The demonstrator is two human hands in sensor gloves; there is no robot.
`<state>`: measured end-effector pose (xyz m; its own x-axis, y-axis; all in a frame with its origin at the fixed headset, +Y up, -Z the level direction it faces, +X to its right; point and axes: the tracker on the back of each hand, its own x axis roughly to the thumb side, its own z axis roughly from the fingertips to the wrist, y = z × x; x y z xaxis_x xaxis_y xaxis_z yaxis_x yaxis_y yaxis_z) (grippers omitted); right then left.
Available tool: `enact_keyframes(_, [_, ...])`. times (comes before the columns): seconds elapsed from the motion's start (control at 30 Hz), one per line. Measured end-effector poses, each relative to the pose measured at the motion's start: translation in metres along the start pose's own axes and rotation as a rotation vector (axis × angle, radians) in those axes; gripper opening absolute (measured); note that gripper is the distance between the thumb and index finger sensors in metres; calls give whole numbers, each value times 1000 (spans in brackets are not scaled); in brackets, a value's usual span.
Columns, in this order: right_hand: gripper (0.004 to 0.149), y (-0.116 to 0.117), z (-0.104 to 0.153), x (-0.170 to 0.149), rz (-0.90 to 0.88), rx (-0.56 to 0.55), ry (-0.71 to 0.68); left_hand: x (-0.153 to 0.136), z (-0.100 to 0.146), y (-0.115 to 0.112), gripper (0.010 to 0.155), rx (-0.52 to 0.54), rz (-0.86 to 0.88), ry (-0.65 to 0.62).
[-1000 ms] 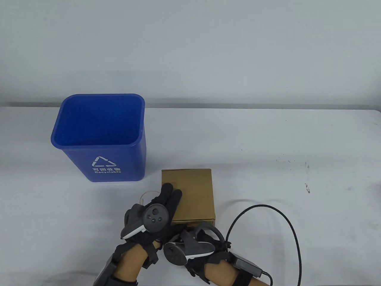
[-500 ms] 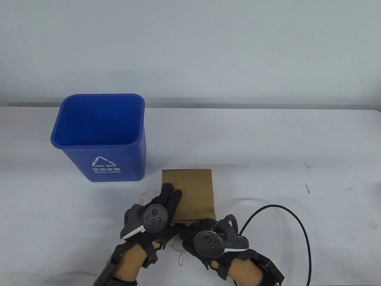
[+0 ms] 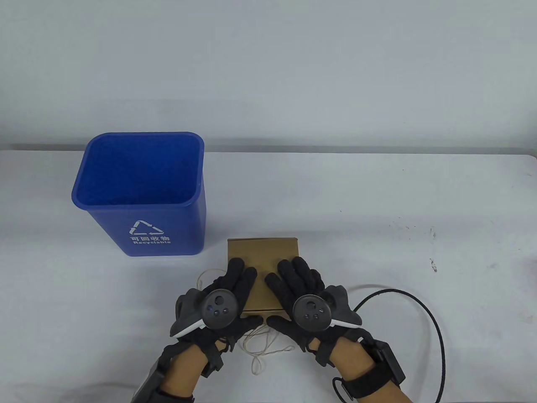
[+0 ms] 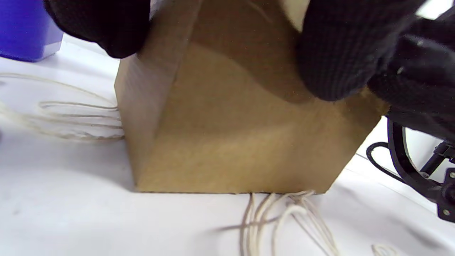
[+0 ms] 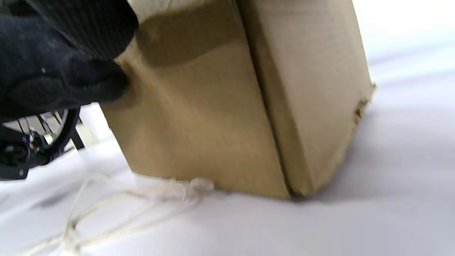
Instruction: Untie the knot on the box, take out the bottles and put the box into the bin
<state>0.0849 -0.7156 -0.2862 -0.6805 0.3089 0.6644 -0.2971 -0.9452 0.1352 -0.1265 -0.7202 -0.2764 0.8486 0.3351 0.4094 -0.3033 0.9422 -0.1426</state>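
Colours around the hands

Plain brown cardboard box [image 3: 263,256] under black gloves; cream string [image 3: 264,342] between the wrists; blue bin [image 3: 142,197] with white recycling symbol beyond the left hand [image 3: 218,306].

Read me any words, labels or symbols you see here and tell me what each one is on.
"可回收物": white print on the front of the blue bin.
"Recyclable": white print just beneath it.
Recycling triangle of three arrows: white, above both lines.
The cardboard box shows no print in any view.

both gloved hands lie palm-down side by side, left hand [image 3: 228,294] and right hand [image 3: 295,289] fingers straight, thumbs pointing inward.
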Motion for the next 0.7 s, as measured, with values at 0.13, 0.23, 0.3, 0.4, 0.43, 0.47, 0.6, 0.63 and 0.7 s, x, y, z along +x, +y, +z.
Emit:
enact_keyframes(0.13, [84, 4, 3, 0, 22, 12, 26, 0, 0, 0, 101, 3, 7, -6])
enact_keyframes(0.23, [84, 5, 4, -4, 5, 7, 35, 4, 3, 4, 101, 7, 1, -7])
enact_keyframes(0.3, [84, 5, 6, -8, -24, -9, 41, 8, 9, 11, 103, 36, -20, -12])
enact_keyframes(0.4, [84, 6, 6, -9, -47, -11, 39, 19, 22, 28, 100, 148, -96, -42])
enact_keyframes(0.43, [83, 6, 5, -8, -41, -11, 40, 25, 27, 36, 96, 200, -121, -68])
enact_keyframes(0.47, [84, 6, 5, -8, -41, -10, 40, 28, 30, 40, 92, 227, -130, -89])
enact_keyframes(0.6, [83, 7, 6, -12, -74, -25, 39, 53, 43, 49, 69, 330, -149, -225])
enact_keyframes(0.63, [83, 7, 6, -12, -78, -23, 39, 57, 43, 47, 63, 313, -153, -239])
enact_keyframes(0.7, [83, 7, 7, -13, -81, -18, 42, 73, 41, 34, 60, 227, -211, -237])
